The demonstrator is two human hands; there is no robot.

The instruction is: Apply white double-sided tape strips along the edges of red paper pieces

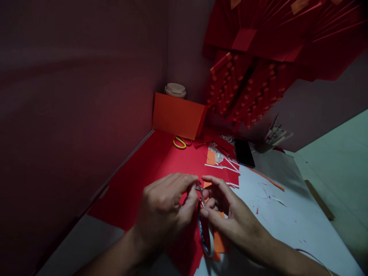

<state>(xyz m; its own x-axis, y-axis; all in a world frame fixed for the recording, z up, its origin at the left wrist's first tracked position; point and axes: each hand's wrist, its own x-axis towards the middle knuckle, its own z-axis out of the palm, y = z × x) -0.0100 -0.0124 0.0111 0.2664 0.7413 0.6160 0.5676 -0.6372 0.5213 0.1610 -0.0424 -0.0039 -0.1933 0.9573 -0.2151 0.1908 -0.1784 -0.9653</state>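
My left hand (166, 207) and my right hand (227, 211) meet over red paper (143, 180) on the table. Between them stands a pair of scissors (204, 226) with a blue and white handle, blades pointing up. My right hand's fingers curl round the scissors' handle. My left hand pinches its thumb and fingers together near the blade tips, on something too small to name. An orange paper piece (220, 241) lies under the right hand.
A yellow-handled pair of scissors (179, 143) lies further back by an upright orange card (178, 115). A black phone (244, 152), cut red pieces (230, 170) and a lidded cup (175, 90) are behind. Folded red paper decorations (247, 88) hang on the wall.
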